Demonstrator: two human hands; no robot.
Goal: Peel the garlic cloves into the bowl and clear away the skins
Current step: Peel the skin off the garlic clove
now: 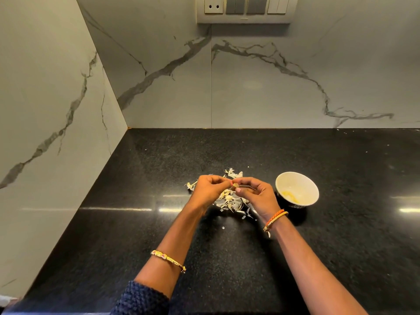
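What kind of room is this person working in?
Most likely a home kitchen. A black speckled stone countertop meets a marble-patterned backsplash with a wall socket and switch panel, and both hands work a garlic clove above a pile of skins beside a small white bowl.

Black speckled stone countertop [159,155], polished; streaks of reflected light at 9 o'clock and 3 o'clock. Back wall [261,87], 12 o'clock: pale marble-look slab with grey veining and one vertical seam. Side wall [45,98], 9 to 10 o'clock: same finish, meeting the back wall in a corner. Switch panel [244,6], 12 o'clock, top edge: one socket, grey and white rocker switches.
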